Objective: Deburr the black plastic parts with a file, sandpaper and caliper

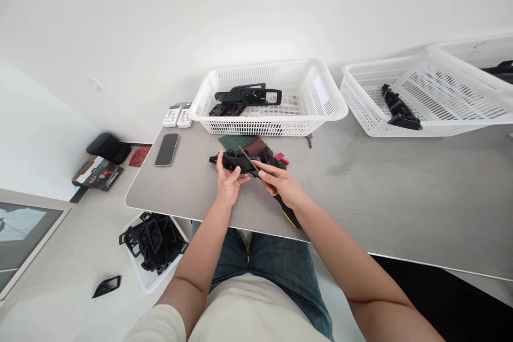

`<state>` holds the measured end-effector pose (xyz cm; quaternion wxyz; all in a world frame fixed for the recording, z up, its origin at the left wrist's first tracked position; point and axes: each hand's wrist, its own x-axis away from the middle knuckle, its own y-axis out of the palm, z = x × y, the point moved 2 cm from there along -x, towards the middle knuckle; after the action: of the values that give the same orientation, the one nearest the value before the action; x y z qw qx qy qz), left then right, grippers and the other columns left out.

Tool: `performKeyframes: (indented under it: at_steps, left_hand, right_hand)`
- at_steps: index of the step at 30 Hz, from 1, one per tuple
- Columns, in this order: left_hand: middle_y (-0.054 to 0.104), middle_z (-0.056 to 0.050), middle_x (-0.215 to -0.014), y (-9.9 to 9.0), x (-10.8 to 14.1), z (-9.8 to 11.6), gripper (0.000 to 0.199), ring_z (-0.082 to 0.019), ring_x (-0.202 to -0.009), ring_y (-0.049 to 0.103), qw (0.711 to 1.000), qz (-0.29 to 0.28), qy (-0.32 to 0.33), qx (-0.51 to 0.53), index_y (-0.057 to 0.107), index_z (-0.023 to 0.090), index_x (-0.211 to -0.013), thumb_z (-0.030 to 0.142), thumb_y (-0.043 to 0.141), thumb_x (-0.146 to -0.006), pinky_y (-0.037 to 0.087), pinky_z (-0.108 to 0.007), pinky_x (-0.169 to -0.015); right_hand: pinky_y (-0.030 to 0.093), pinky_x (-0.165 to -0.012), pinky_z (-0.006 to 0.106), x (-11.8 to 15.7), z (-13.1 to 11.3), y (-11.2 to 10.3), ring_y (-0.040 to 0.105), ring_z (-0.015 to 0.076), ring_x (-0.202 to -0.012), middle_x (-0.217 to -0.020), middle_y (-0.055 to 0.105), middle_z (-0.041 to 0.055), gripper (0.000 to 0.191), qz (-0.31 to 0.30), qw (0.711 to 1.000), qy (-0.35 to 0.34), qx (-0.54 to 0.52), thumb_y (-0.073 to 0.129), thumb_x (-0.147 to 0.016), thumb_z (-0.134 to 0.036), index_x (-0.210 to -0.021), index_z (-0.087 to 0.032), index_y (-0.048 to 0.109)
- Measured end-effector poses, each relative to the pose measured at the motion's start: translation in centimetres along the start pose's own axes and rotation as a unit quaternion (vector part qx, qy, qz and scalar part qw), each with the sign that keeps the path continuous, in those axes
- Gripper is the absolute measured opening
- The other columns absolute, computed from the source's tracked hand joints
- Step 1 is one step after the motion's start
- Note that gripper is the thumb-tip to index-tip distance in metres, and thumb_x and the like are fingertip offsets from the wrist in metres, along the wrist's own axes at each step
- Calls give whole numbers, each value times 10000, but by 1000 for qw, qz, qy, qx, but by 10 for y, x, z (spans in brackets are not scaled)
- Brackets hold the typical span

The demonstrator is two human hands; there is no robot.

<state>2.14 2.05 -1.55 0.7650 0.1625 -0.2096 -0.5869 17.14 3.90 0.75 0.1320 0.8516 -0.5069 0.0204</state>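
My left hand [229, 181] is closed around a black plastic part [236, 161], holding it just above the table in front of me. The part is long, with small clips and ribs along its upper edge. In my right hand [282, 184] is a thin file [248, 158] with a black-and-yellow handle [289, 215]. Its slim grey shaft lies across the part, its tip pointing up and left. Behind my hands lie a green sheet [232, 142] and a dark red sheet [255, 146]. A small red piece [282, 158] sits to their right, beside something dark.
A white basket [264, 127] with black parts stands behind my hands; more white baskets [372, 131] are at the right. A phone [166, 149] and two white boxes [178, 116] are at the left. Another basket [146, 284] of black parts and a loose part [106, 286] are on the floor.
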Motion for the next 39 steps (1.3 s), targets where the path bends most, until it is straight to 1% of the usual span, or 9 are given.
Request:
performKeyframes:
  at_steps: [6,12,17,20,23,25,29,33,39]
  left_hand:
    - [633,-21,-1037,3,1,-1,1001,-86,-602,614,1000,9,12,15,165,409,-1425,392,773,-630,540,-276,-652]
    - [635,-12,-981,4,2,-2,1041,-74,-547,555,999,47,23,-3,188,383,-1414,270,798,-578,466,-201,-503]
    - [645,5,-913,-1,-1,-1,933,-92,-560,567,998,13,12,52,272,386,-1383,284,771,-602,485,-237,-556]
    - [645,-5,-944,-3,-2,-1,818,-109,-645,600,996,25,27,77,377,375,-1320,315,780,-611,497,-247,-611]
    - [642,2,-954,-3,-3,1,810,-103,-649,603,993,55,58,92,384,390,-1301,333,796,-607,509,-255,-644]
    - [640,6,-953,-4,-3,2,833,-95,-633,600,988,80,89,94,356,402,-1317,344,799,-614,520,-264,-667]
    - [639,-16,-1017,-3,0,4,869,-111,-687,621,978,121,150,80,302,399,-1360,385,786,-639,535,-278,-710]
    - [599,-69,-1198,-3,1,4,925,-171,-884,642,973,145,174,48,240,389,-1404,441,769,-647,540,-302,-757]
    - [532,-105,-1319,-3,1,1,943,-217,-1018,628,975,129,183,11,175,379,-1435,488,730,-681,539,-345,-815]
  right_hand:
    - [190,-420,243,0,0,2,312,79,-385,-412,365,-102,740,3,1000,2,17,615,-731,-463,-1363,-99,486]
    - [222,-419,241,2,-2,10,303,70,-398,-445,395,-96,723,-13,998,13,54,613,-734,-457,-1343,-83,505]
    - [234,-411,235,1,2,8,324,72,-398,-448,398,-94,709,-29,998,3,56,606,-750,-471,-1345,-97,507]
    - [245,-402,229,0,5,3,340,65,-399,-504,486,-69,691,-29,998,-8,56,605,-756,-475,-1344,-124,513]
    - [279,-394,228,1,7,-2,356,44,-407,-784,670,18,651,-32,998,-22,55,589,-773,-477,-1343,-172,515]
    - [308,-396,227,2,8,-4,370,39,-416,-937,695,58,619,-49,996,-18,68,573,-794,-467,-1344,-189,514]
    - [334,-393,215,4,12,-3,373,41,-413,-898,701,57,578,-71,990,11,119,541,-836,-429,-1357,-182,500]
    - [337,-387,204,4,15,3,372,42,-410,-861,698,52,556,-91,986,30,140,520,-857,-406,-1367,-186,489]
    - [348,-377,203,4,14,3,380,48,-414,-847,691,49,557,-99,987,42,120,512,-862,-405,-1375,-191,479]
